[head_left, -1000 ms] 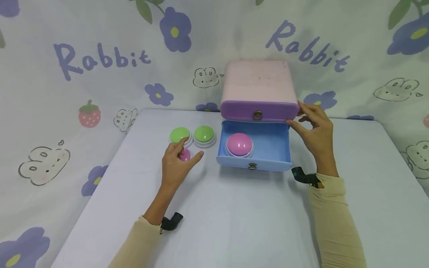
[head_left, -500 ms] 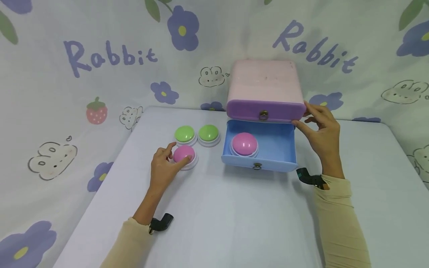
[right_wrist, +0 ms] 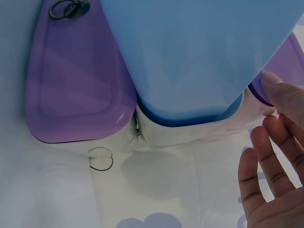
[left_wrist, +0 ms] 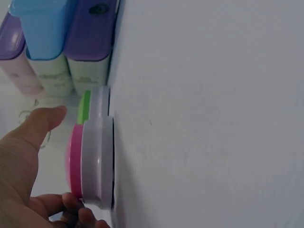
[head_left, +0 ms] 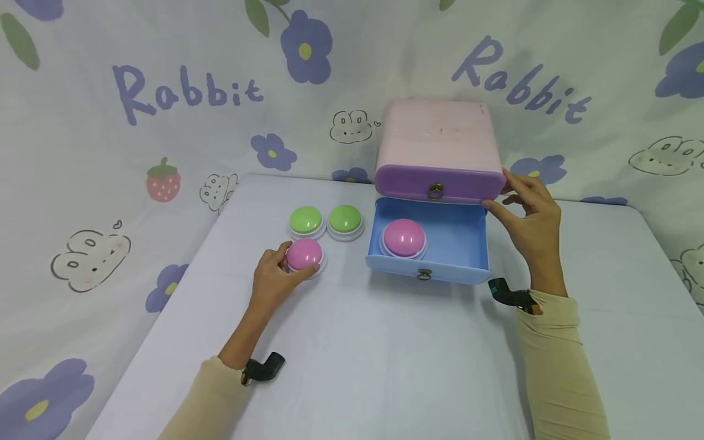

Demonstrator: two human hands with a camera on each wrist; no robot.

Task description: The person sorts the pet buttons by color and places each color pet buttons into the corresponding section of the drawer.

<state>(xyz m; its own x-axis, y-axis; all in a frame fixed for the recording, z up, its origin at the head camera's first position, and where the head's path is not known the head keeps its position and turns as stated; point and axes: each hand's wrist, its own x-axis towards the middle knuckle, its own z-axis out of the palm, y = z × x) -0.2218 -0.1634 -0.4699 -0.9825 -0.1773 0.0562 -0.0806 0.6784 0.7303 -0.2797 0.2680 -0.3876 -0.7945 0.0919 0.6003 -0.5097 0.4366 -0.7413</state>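
In the head view a pink push button (head_left: 305, 254) with a white base stands on the white table. My left hand (head_left: 272, 278) is round it, fingers at its left edge and thumb over its right front. The left wrist view shows the thumb (left_wrist: 54, 116) apart from the dome, a fingertip touching the lower rim. My right hand (head_left: 531, 217) pinches the right front corner of the drawer cabinet (head_left: 440, 137), thumb on the purple top drawer front (head_left: 467, 184). The blue drawer (head_left: 456, 235) is pulled out, with another pink button (head_left: 404, 238) in its left part.
Two green buttons (head_left: 305, 219) stand side by side behind the nearer pink one, left of the cabinet. A third, purple-fronted drawer (right_wrist: 80, 71) lies under the blue one. A cloth backdrop (head_left: 181, 140) with rabbits and flowers rises behind the table.
My left hand has moved from over the pink button to its left side, and its fingers have come down against the rim. The right hand stays at the cabinet's corner. The view has shifted slightly.
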